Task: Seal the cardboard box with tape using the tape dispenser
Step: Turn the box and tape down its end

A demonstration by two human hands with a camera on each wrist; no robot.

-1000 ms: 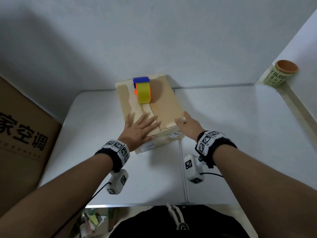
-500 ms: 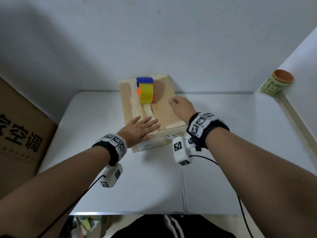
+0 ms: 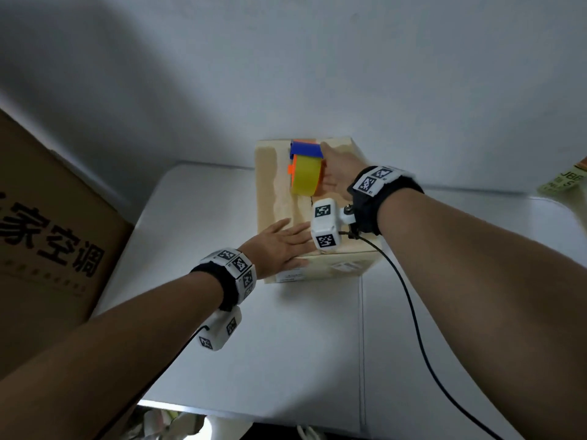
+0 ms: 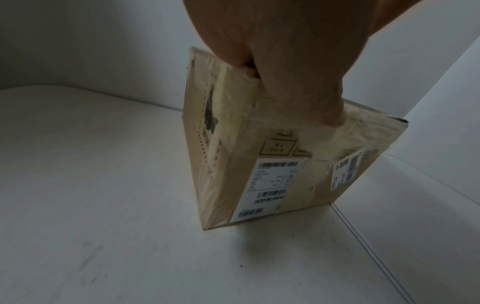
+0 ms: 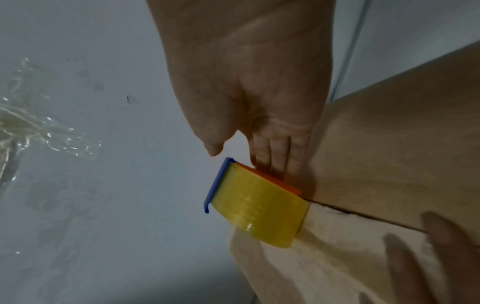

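Observation:
A cardboard box stands on the white table against the wall, flaps down, with a dark seam along its top. On the far part of the top stands the tape dispenser: yellow roll, orange core, blue blade guard. My right hand lies against its right side with straight fingers, the thumb apart above the blue guard. My left hand presses flat on the near left flap. In the left wrist view the palm sits on the box's top edge, which bears labels and old tape.
A large brown carton with black print stands left of the table. A labelled can shows at the right edge. A black cable trails from my right wrist. Crumpled clear tape clings to the wall.
My right hand left the box's near right corner and went forward to the dispenser's right side. My left hand has stayed flat on the near left flap.

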